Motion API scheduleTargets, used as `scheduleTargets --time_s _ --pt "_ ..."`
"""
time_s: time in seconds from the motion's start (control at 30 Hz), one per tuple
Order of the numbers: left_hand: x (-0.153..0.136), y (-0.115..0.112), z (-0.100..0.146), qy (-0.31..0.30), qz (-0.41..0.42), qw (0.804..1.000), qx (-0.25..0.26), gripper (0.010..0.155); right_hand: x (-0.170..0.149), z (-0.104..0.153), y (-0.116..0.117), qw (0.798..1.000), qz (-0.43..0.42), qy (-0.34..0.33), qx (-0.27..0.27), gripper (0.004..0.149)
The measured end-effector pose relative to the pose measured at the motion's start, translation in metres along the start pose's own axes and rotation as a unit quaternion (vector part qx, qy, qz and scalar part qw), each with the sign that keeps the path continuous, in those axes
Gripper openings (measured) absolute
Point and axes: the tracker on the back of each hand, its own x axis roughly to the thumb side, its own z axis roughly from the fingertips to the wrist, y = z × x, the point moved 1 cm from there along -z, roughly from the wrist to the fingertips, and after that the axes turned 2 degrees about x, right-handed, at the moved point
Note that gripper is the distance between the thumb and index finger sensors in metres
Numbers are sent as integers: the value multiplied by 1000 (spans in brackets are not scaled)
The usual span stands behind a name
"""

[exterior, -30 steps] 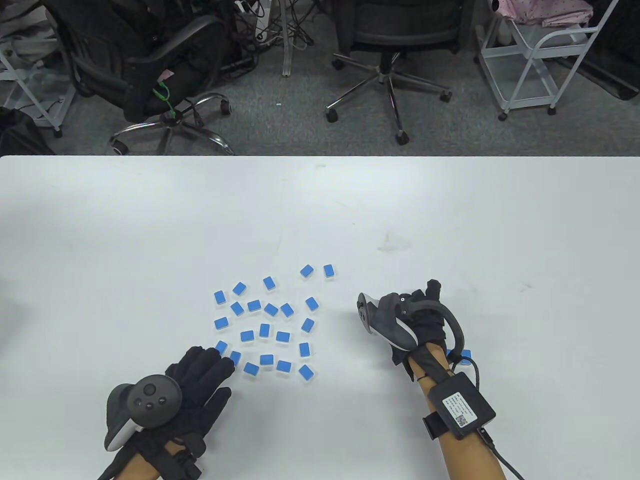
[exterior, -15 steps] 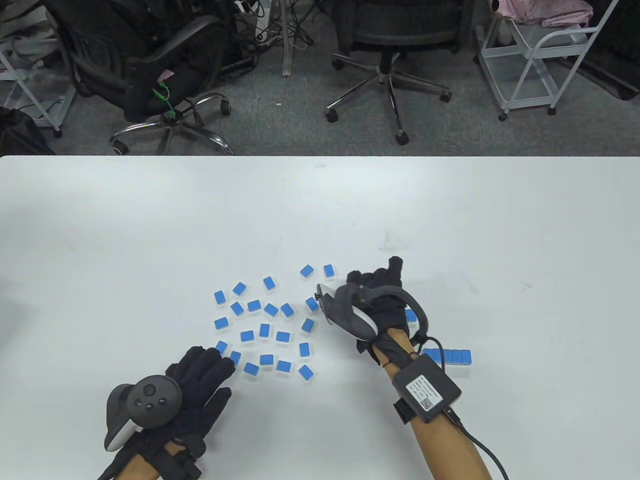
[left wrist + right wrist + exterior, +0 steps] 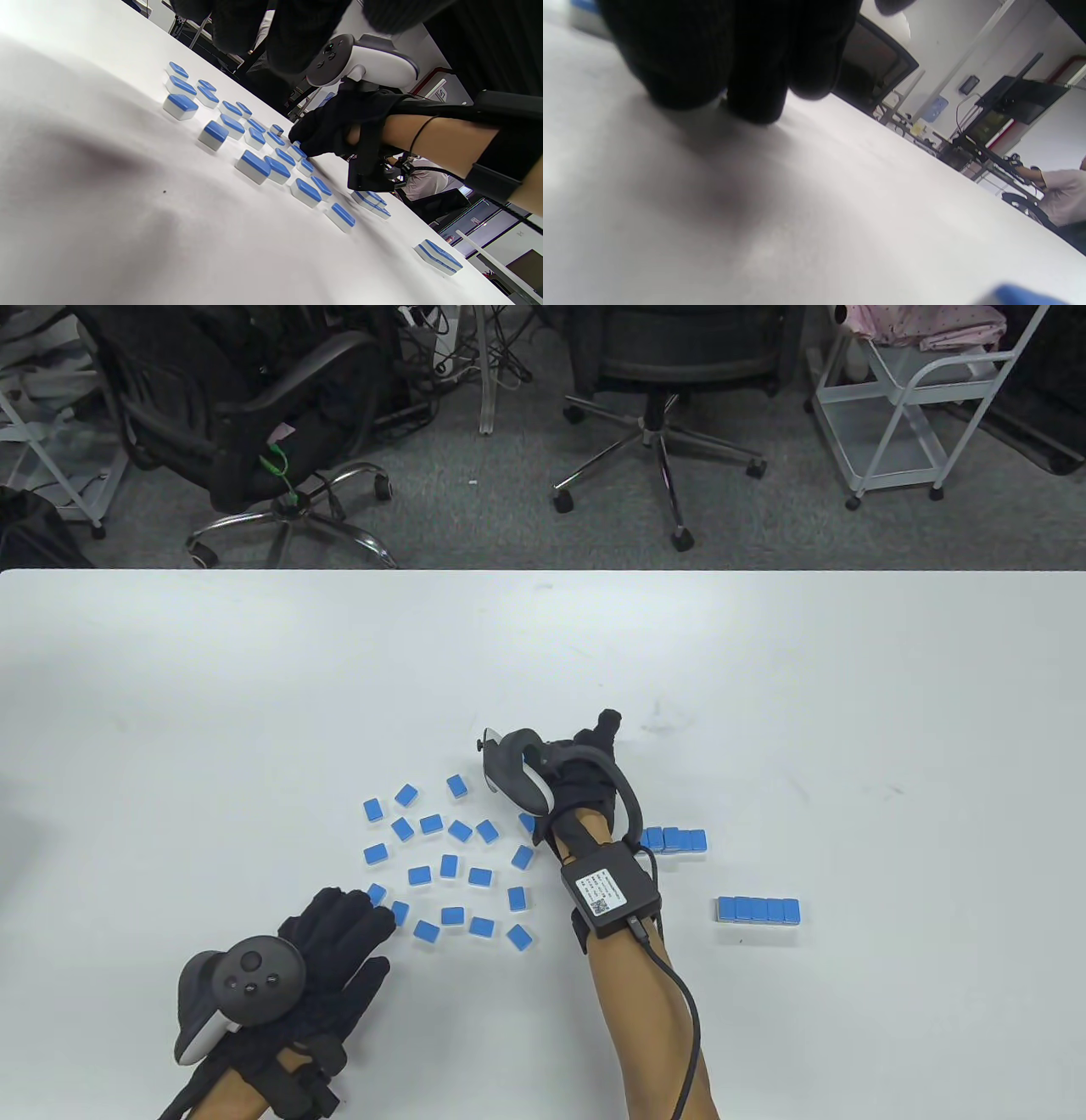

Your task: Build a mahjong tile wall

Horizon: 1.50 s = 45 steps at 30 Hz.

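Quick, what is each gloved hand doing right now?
Left hand: open, flat on the table, holding nothing.
Right hand: down over loose tiles; grip cannot be told.

- A white table (image 3: 254,687) fills the near part of the scene.
- Beyond its far edge there is a grey carpet floor (image 3: 509,517).
- A black office chair (image 3: 254,415) stands at the far left, with a green cord (image 3: 280,470) hanging on it.
- Another black office chair (image 3: 662,390) stands at the far middle, on a star base with wheels.
- A white metal cart (image 3: 916,407) is at the far right, with pink cloth (image 3: 916,322) on top.
- Cables (image 3: 458,347) lie on the floor between the two chairs.
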Motion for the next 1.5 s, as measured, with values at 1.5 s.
scheduleTargets --time_s 1.5 --pt "0 -3 1 6 2 1000 -6 66 -137 55 61 998 -23 -52 -12 54"
